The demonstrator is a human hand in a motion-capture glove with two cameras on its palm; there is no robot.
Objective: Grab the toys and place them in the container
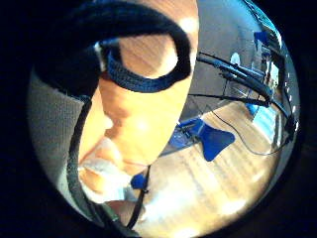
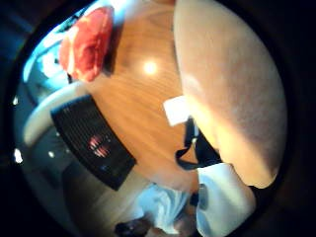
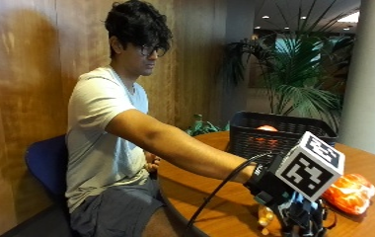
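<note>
Reaching low over the table (image 3: 194, 190), the right hand (image 3: 286, 197) has fingers I cannot tell about; an orange toy (image 3: 349, 193) lies nearby, another inside the black basket (image 3: 266, 140) at the far edge.

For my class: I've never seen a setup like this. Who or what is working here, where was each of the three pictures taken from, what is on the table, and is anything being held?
No machine is working here: a person sits at a round wooden table and reaches out with a right hand that wears a black glove. The outside view comes from a camera beside the table. The two round pictures come from small cameras on that hand's palm, one at the thumb side and one at the little finger side, so skin and black straps crowd their edges.

On the table stand a black basket with something orange inside, an orange-red toy beside the hand, and a small yellow thing below the hand. The thumb side view also shows the basket and the toy. The fingers are hidden, so whether anything is held cannot be told.
</note>
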